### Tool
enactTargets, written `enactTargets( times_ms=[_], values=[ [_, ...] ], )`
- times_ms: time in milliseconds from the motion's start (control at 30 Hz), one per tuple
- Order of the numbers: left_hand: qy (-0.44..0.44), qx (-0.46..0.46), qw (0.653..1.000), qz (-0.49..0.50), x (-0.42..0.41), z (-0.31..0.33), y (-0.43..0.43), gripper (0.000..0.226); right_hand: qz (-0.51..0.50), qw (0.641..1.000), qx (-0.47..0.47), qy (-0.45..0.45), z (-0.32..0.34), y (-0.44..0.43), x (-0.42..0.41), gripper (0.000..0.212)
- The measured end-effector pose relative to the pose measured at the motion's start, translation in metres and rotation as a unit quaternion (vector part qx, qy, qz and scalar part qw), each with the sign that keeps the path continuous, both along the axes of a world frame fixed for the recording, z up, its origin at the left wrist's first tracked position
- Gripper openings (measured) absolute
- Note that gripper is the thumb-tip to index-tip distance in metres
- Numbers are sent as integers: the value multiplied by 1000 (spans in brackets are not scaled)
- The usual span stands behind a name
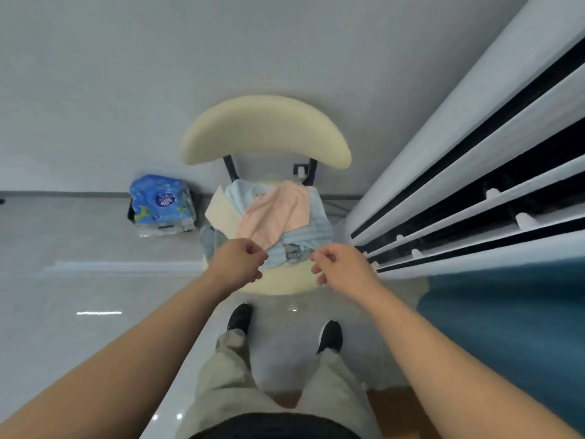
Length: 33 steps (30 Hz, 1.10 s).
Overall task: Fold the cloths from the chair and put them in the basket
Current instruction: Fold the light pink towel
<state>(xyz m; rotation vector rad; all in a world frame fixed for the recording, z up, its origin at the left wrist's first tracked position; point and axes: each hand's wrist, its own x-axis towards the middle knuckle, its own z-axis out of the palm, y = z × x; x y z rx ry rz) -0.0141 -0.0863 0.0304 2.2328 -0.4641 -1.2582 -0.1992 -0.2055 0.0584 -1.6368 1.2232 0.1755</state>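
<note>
While I stand facing the chair (pixel 266 131), both of my arms reach forward and down over the front of its seat (pixel 285 285). The seat carries the cloths in a loose, unfolded heap:

- a pink cloth (pixel 278 213) on top
- a cream cloth (pixel 221 210) beneath it to the left
- a pale blue cloth (pixel 316 231) under both, reaching toward the front edge
- a grey-blue cloth (pixel 209 242) drooping over the seat's left side

My left hand (pixel 240 261) is knuckles-up with its fingers curled, at the near edge of the pink cloth. I cannot tell whether the fingers pinch the fabric or only touch it.

My right hand (pixel 340 267) has its fingers loosely curled, just beside the near right corner of the pale blue cloth. I cannot tell whether they make contact either.

A strip of bare cream seat shows below my hands, with my shoes (pixel 240 316) on the floor (pixel 79 248) just in front of it.

Left of the chair, against the wall, sits a blue printed plastic pack (pixel 161 204) — pale stacked contents show through its lower part. A white slatted unit (pixel 474 185) runs along the right.
</note>
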Motion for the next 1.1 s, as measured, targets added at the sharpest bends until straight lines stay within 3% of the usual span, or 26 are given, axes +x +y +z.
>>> enactTargets(
  times_ms=[167, 300, 533, 700, 800, 933, 1100],
  values=[
    [-15, 28, 999, 30, -33, -46, 1, 11, 46, 999, 8, 5, -53, -18, 5, 24],
    [-44, 41, 997, 40, -30, -118, 0, 38, 39, 999, -14, -10, -115, -18, 12, 25],
    [-225, 32, 974, -1, -9, -266, -3, 53, 49, 994, -77, -68, -240, -7, 20, 23],
    [-227, -93, 960, 138, 13, -325, 0, 51, 52, 985, -119, -111, -288, -1, 13, 23],
    [-209, -113, 946, 221, 12, -334, 3, 58, 32, 978, -144, -151, -299, 11, -6, 23],
    [-144, -103, 960, 218, 15, -343, 20, 69, 9, 971, -154, -180, -284, 33, -42, 23],
    [-155, -132, 969, 143, -16, -323, 45, 27, -8, 967, -180, -179, -257, 43, -69, 23]
  ],
)
